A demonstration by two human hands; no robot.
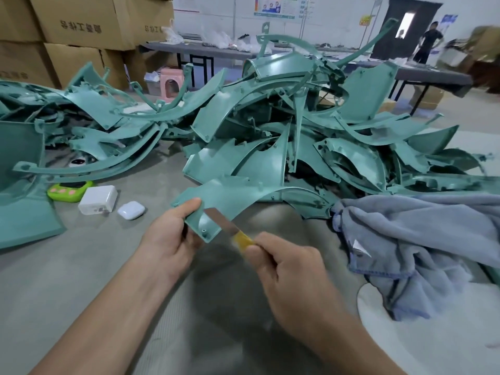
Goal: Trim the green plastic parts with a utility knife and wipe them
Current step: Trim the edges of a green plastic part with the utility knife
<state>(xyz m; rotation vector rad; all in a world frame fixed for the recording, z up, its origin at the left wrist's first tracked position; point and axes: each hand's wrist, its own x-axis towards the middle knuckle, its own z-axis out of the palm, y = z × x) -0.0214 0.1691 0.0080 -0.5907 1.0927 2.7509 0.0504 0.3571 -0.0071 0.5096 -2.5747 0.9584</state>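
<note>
My left hand [169,240] grips the near end of a curved green plastic part [230,194], thumb on top. My right hand [288,269] holds a utility knife [232,230] by its yellow handle; the bare blade lies against the part's inner edge close to my left thumb. Behind them a big heap of green plastic parts [270,123] covers the grey table [94,266]. A crumpled blue-grey cloth [422,239] lies to the right of my right hand.
A white charger block [98,199], a white earbud case [131,210] and a small green gadget [69,191] sit left of my hands. Cardboard boxes [81,20] stand at the back left. A person [428,41] stands by a far doorway behind long tables.
</note>
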